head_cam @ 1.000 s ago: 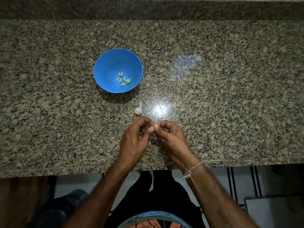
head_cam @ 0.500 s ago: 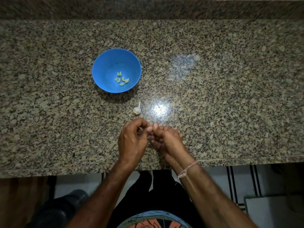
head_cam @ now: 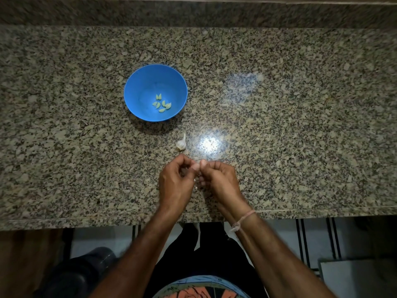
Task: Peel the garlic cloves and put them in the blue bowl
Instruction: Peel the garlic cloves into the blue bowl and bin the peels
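A blue bowl (head_cam: 137, 84) stands on the granite counter, left of centre, with several pale peeled garlic cloves (head_cam: 162, 104) in its bottom. A small white garlic piece with a stem (head_cam: 181, 143) lies between the bowl and my hands. My left hand (head_cam: 175, 186) and right hand (head_cam: 219, 179) meet thumb to thumb near the counter's front edge, fingers curled together around something small. What they pinch is hidden by the fingers; it appears to be a garlic clove.
The speckled granite counter (head_cam: 290, 130) stretches wide to the right and left, with a bright light glare (head_cam: 209, 144) beside the garlic piece. Its front edge (head_cam: 86, 220) runs just under my wrists. A raised granite back ledge (head_cam: 193, 11) bounds the far side.
My hands stayed together at the same spot, with only small finger movement. The bowl and the garlic piece have not moved.
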A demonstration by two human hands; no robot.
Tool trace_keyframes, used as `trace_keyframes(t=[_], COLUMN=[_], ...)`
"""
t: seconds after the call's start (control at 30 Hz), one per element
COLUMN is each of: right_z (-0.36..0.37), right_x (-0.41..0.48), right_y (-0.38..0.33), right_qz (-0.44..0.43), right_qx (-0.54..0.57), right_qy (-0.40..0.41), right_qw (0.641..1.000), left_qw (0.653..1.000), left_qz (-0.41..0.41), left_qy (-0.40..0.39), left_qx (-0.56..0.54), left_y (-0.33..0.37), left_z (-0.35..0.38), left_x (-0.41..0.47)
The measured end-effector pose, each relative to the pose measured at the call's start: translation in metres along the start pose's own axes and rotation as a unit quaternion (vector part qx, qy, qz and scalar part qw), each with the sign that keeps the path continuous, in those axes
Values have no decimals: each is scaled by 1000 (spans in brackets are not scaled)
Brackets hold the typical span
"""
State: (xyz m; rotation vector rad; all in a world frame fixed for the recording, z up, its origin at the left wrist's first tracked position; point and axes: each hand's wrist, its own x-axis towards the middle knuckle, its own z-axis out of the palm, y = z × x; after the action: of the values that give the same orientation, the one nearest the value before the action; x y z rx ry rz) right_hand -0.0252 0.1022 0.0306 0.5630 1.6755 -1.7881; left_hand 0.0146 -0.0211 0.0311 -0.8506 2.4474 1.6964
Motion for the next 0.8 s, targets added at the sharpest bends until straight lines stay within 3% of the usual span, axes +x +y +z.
trace_keyframes(t=[0.1,0.17,0.23,0.33,0.43,0.5,0.57,0.67,0.73,0.8], right_z=[2,4,5,0,-4,-5,-4,-2,1,6], right_x=[-1,-1,2,4,5,8,8,6,5,5], right_y=[-9,-6,2,9,9,11,12,10,9,8], right_qz=[138,132,8,-196,-288,-310,-300,-243,-217,-213], right_qx=[128,147,18,-174,-240,-271,-271,-207,-191,-199], right_qy=[-36,-35,-8,31,34,33,38,49,57,72], right_qw=[981,980,1000,965,926,911,914,946,956,954], left_qw=[991,989,996,994,946,925,946,994,993,986], left_qz=[89,99,62,-40,-208,-253,-213,-38,63,108], left_qy=[21,13,-30,-103,-181,-203,-180,-104,-56,-38], left_qx=[95,105,63,-15,-169,-197,-166,-11,88,124], left_y=[-5,-4,-2,2,8,9,8,5,2,1], left_z=[-2,-4,-5,-2,-1,-2,1,7,7,5], left_x=[0,0,-1,0,2,1,-3,-10,-10,-7])
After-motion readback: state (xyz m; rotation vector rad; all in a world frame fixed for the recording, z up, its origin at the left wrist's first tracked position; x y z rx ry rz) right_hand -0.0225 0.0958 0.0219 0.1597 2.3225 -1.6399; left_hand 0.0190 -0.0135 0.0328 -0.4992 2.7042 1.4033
